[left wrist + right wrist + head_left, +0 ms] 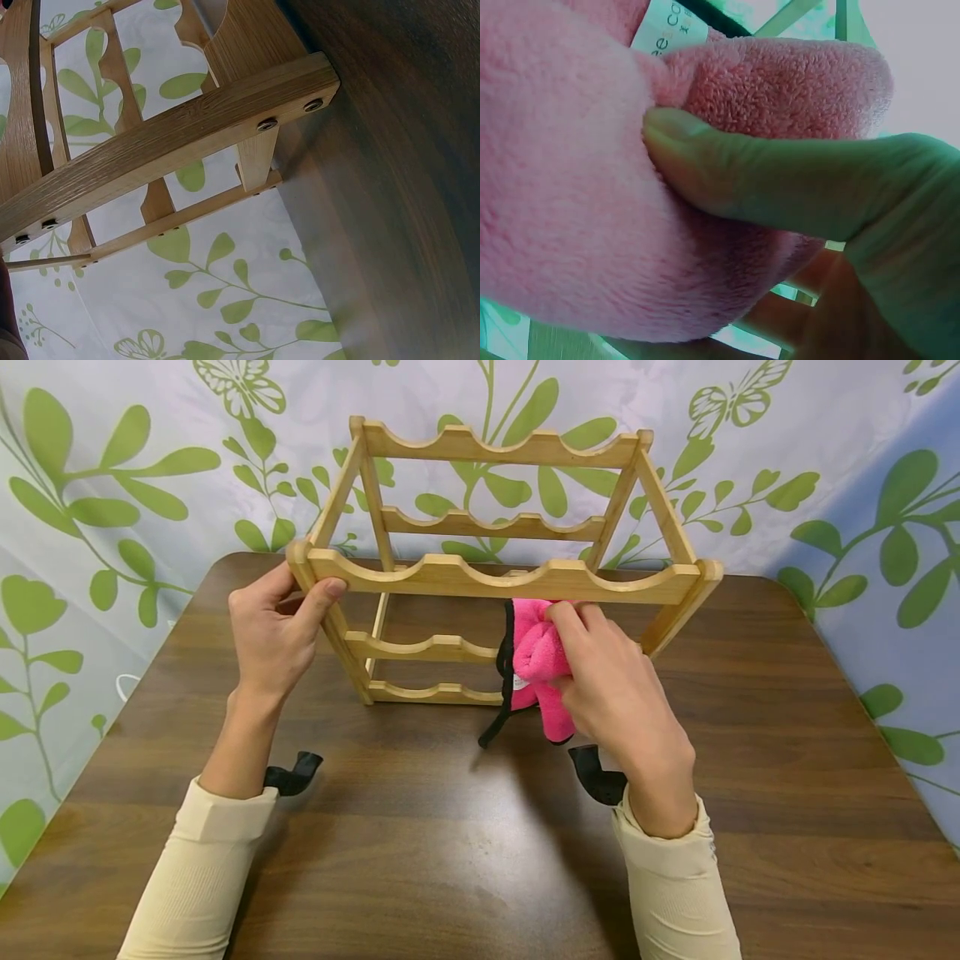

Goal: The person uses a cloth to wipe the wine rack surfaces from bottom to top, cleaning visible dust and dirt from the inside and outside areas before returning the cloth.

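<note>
A light wooden bottle rack (442,575) with scalloped rails stands on the table. My left hand (273,627) grips its near upper left corner, thumb on the front of the top rail. In the left wrist view a post (172,146) of the rack runs down to the table, with screw heads along it. My right hand (615,685) holds a bunched pink plush cloth (542,652) with black edging, just under the front top rail. In the right wrist view the thumb (705,161) presses into the folds of the cloth (570,187), near a white label (671,30).
The brown wooden table (420,860) spreads around the rack. Behind it hangs a white curtain (247,410) with green leaves and butterflies. Black curved pieces (296,774) show beside both wrists.
</note>
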Motion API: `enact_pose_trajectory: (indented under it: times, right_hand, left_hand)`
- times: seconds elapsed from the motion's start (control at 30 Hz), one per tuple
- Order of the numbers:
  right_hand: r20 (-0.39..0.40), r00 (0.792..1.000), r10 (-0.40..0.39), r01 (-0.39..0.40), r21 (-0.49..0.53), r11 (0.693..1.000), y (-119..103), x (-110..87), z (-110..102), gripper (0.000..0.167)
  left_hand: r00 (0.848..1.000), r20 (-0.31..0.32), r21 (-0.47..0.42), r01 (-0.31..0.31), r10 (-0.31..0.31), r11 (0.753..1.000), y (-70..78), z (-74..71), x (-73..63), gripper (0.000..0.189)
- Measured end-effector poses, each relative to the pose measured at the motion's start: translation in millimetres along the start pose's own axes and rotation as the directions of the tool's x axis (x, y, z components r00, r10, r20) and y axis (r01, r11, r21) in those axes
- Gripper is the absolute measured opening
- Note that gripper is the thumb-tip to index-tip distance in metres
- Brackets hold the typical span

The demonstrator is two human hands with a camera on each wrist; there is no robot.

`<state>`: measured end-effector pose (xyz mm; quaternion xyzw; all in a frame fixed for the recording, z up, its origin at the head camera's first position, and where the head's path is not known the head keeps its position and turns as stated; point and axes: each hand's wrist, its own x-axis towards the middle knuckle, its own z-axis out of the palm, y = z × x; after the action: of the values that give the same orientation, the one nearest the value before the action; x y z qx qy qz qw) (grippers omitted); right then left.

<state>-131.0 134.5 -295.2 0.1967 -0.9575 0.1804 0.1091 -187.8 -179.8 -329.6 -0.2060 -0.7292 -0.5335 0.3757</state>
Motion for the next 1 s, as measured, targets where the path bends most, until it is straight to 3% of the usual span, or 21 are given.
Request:
enact_pose_trajectory:
  times: [0.4, 0.6, 0.8, 0.9, 1.0]
  right_hand:
    - [0.068, 0.995, 0.067, -0.063, -0.068, 0.996, 2, -1.2, -5, 0.038]
    - [0.058, 0.993, 0.107, -0.105, -0.039, 0.994, 7, -6.9, -14, 0.039]
    - [0.049, 0.999, -0.023, 0.020, 0.054, 0.998, 7, -11.4, -22, 0.054]
    - [0.051, 0.993, -0.105, 0.100, 0.088, 0.991, 0, -10.9, -22, 0.059]
    - [0.004, 0.982, -0.189, 0.188, 0.106, 0.977, -9, -9.3, -19, 0.058]
  left_hand:
    - [1.000, -0.007, -0.019, 0.004, -0.004, 1.000, 0.0, -1.0, -0.4, 0.038]
    - [1.000, -0.007, -0.024, 0.003, -0.003, 1.000, 0.6, -0.6, 0.1, 0.036]
    - [1.000, -0.015, -0.041, 0.000, -0.001, 0.999, -0.4, 0.0, 0.3, 0.036]
    - [1.000, -0.017, -0.043, -0.001, 0.000, 0.999, -0.8, 0.4, 0.1, 0.037]
    - [1.000, -0.014, -0.037, 0.000, -0.001, 0.999, -1.3, 1.1, 0.1, 0.037]
